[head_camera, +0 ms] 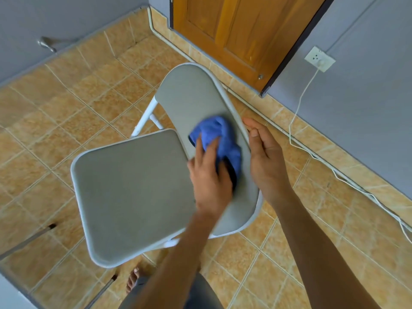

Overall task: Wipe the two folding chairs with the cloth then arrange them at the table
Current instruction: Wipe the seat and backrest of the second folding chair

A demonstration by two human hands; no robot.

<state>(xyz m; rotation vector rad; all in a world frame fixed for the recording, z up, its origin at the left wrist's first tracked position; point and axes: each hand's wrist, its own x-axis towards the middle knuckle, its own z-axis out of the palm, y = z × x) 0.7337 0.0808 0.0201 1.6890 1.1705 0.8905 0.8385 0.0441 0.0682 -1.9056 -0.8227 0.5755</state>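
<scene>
The left hand lies flat on the bunched blue cloth, fingers fairly straight, pressing it against the backrest of the folding chair. The right hand is relaxed and holds nothing, just beside the backrest's rim; whether it touches is unclear. The chair stands unfolded on the tiled floor near a wooden door. The soft cloth should mould to the padding. The chair looks light and stiff, so it is best carried by the white tubular frame.

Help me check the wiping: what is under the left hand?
A blue cloth, pressed on the chair's backrest by the left hand. Hand and cloth hide the backrest patch beneath.
</scene>
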